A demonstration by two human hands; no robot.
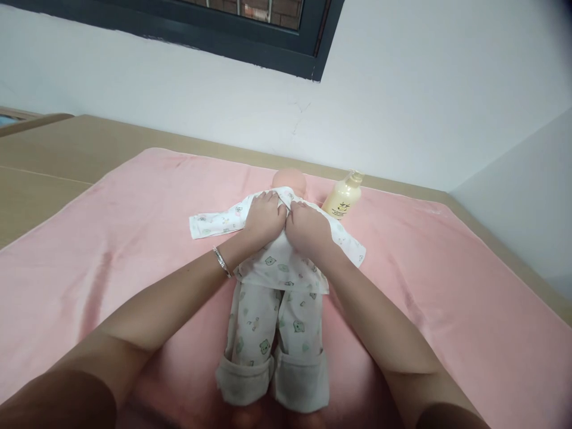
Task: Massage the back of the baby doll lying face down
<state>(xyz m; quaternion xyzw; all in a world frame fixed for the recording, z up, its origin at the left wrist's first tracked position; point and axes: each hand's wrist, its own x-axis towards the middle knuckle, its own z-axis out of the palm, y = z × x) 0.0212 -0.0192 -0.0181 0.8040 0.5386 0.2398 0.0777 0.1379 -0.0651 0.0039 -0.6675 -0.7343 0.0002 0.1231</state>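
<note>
A baby doll (289, 179) lies on its back, with its head away from me. It wears a white shirt (286, 271) with small animal prints and matching trousers (259, 325) with cuffs rolled up at the bottom. Both sleeves spread out to the sides. My left hand (267, 217) is closed on the shirt's front near the collar, a silver bangle on its wrist. Right beside it, my right hand (308, 226) grips the other side of the shirt front. My fingers hide the fastening between them.
A pale yellow pump bottle (345, 196) stands to the right of the doll's head. Under everything lies a pink blanket (147, 238) on a wooden surface (89, 143). A white wall (402, 89) with a dark window frame (308, 53) rises behind.
</note>
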